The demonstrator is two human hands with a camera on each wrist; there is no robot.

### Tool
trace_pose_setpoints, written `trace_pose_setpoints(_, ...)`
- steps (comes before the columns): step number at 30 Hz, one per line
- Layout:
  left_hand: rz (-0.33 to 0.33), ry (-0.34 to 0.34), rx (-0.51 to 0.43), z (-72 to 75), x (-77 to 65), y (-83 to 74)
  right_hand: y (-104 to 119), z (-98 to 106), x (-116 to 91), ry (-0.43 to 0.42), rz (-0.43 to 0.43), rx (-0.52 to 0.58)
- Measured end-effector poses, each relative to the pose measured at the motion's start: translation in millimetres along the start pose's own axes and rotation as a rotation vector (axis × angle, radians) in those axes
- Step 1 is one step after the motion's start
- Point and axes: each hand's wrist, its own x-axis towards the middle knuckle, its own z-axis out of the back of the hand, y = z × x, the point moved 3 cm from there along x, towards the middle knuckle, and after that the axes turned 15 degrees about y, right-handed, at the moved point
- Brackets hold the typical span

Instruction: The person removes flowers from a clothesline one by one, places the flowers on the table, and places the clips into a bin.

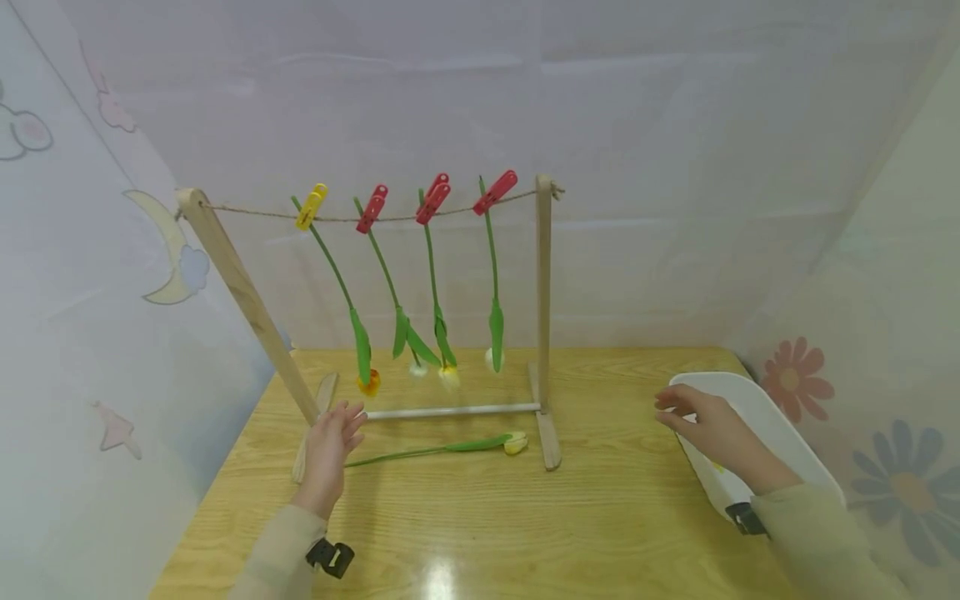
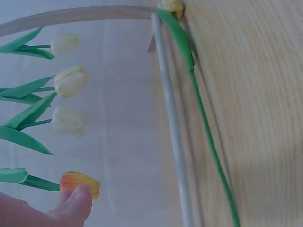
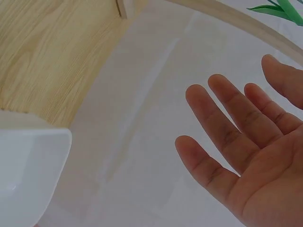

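My left hand (image 1: pixel 330 450) hovers near the rack's left foot, fingers loosely spread and holding nothing. In the left wrist view its fingers (image 2: pixel 80 203) overlap an orange-yellow tulip (image 2: pixel 85 180). Close beside this hand, a pale yellow tulip (image 1: pixel 516 443) lies on the table, its stem end hidden behind the hand. Over the near side of a white basin (image 1: pixel 757 408) is my right hand (image 1: pixel 708 429), its fingers relaxed and apart with an empty palm. Tulips hang head down from a twine line (image 1: pixel 255 212), pinned by a yellow clothespin (image 1: pixel 311 207) and several red clothespins (image 1: pixel 495 192).
The wooden rack has a left post (image 1: pixel 247 300), a right post (image 1: pixel 543 292) and a white crossbar (image 1: pixel 457 411) low between them. Something yellow (image 1: pixel 717 467) shows inside the basin. Pale printed cloth (image 1: pixel 645 167) surrounds the wooden table (image 1: pixel 480 533) at the back and sides.
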Motion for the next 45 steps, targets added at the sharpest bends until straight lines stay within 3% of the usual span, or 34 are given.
trace_pose_setpoints(10,-0.096,-0.027,-0.008,1.6,3.8,-22.4,19.3,-9.1,5.9,-0.051,0.033,0.051)
trace_pose_setpoints(18,-0.171,-0.08,0.122,2.5,6.3,-35.0,31.9,-18.7,11.8,-0.037,0.043,0.102)
trace_pose_setpoints(29,-0.204,-0.016,0.261,0.3,12.7,-46.6,53.6,-25.0,21.4,-0.017,0.102,0.12)
trace_pose_setpoints(37,-0.253,0.008,0.275,-1.5,18.0,-56.0,72.6,-29.7,30.6,0.024,0.124,0.092)
trace_pose_setpoints(45,-0.293,0.022,0.335,-5.0,24.2,-76.5,97.8,-27.1,42.3,0.033,0.186,0.097)
